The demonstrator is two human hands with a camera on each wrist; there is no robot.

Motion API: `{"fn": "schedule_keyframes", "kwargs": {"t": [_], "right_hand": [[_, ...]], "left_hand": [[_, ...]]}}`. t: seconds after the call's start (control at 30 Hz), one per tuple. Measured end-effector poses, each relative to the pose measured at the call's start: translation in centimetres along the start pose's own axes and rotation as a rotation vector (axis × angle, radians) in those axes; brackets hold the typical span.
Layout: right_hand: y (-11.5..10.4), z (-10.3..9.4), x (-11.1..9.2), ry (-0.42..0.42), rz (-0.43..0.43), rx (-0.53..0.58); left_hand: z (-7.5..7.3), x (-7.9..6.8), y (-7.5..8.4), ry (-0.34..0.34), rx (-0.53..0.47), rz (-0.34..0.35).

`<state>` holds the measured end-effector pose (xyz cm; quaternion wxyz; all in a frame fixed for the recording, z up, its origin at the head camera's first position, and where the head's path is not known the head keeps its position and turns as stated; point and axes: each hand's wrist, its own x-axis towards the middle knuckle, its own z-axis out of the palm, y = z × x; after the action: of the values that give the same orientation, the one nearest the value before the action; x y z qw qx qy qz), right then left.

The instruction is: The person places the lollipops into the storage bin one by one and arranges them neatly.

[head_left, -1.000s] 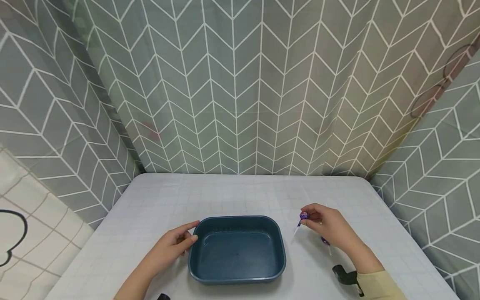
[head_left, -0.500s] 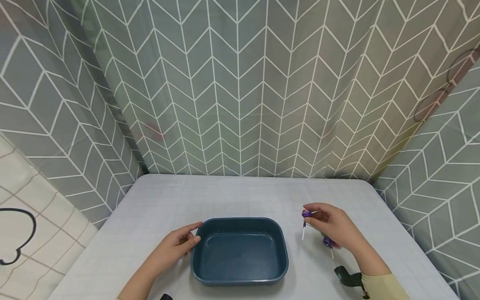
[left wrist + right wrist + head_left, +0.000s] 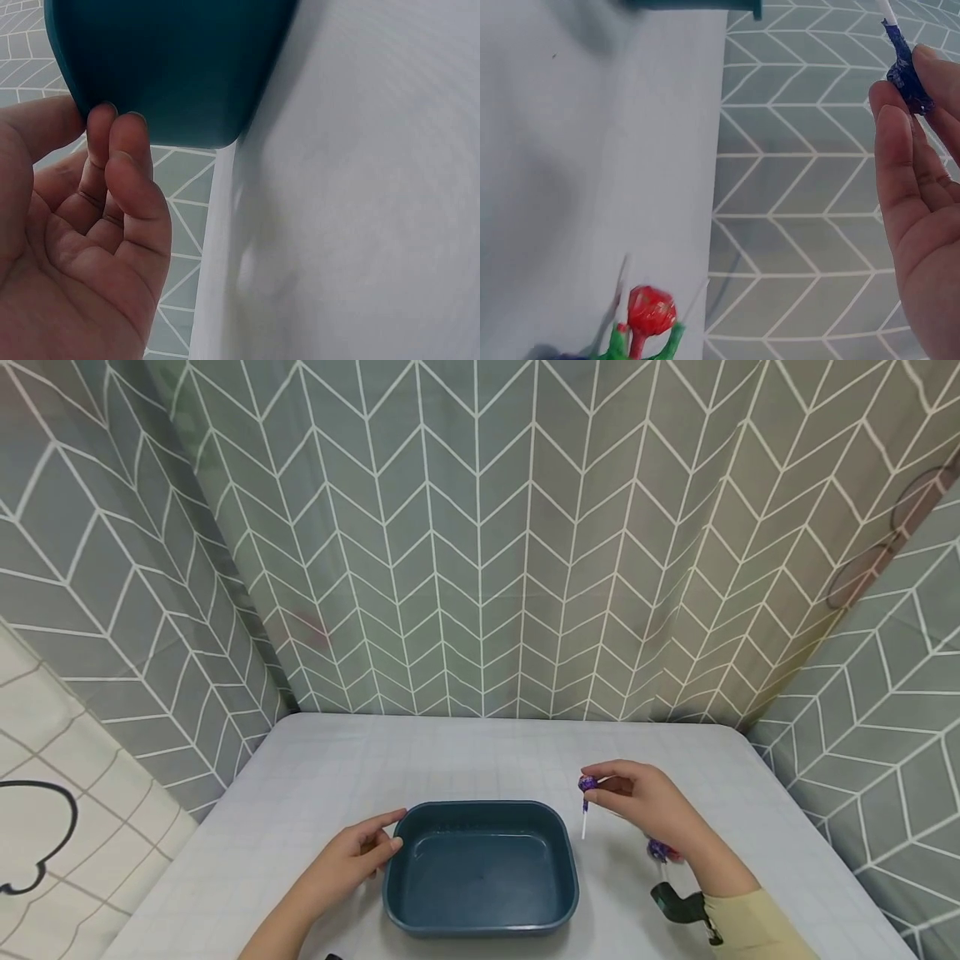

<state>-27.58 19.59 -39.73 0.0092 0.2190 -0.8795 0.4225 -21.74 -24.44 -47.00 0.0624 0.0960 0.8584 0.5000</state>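
A dark blue rectangular plastic tub stands on the table. At its left back corner my left hand holds it, thumb on the rim and curled fingers against the outer wall. My right hand is raised to the right of the tub. Between thumb and fingertips it pinches the head of a purple-wrapped lollipop, with the white stick pointing down; in the right wrist view the purple wrapper shows at the fingers.
More lollipops lie below my right forearm, one purple, one red with green wrapper ends beside it. Black wrist-camera gear sits at my right sleeve. A patterned grey curtain hangs behind the white table.
My right hand first drew slightly right, then moved left towards the tub with the lollipop, whose stick swung from slanted to nearly vertical. The left hand keeps its place on the tub.
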Motion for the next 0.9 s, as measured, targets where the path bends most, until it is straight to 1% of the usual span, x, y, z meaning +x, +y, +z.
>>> {"fn": "schedule_keyframes", "kwargs": {"t": [0.17, 0.3, 0.4, 0.5, 0.67, 0.9], "right_hand": [[-0.8, 0.2, 0.6, -0.018, -0.01, -0.002], [-1.3, 0.6, 1.1, -0.056, -0.016, 0.032], [-1.5, 1.1, 1.4, -0.087, -0.036, 0.06], [-2.0, 1.6, 1.7, -0.111, -0.045, 0.085], [-2.9, 2.5, 2.3, -0.156, -0.063, 0.103], [-4.0, 3.6, 3.2, -0.218, -0.096, 0.06]], "left_hand": [[0.0, 0.1, 0.0, 0.005, 0.009, 0.001], [0.0, 0.0, 0.0, 0.0, -0.01, 0.014], [-0.1, 0.0, -0.2, -0.011, -0.028, 0.024], [0.0, 0.0, -0.3, -0.018, -0.04, 0.02], [0.0, 0.0, -0.3, -0.018, -0.028, 0.023], [-0.1, 0.1, -0.4, -0.018, -0.013, 0.032]]}}
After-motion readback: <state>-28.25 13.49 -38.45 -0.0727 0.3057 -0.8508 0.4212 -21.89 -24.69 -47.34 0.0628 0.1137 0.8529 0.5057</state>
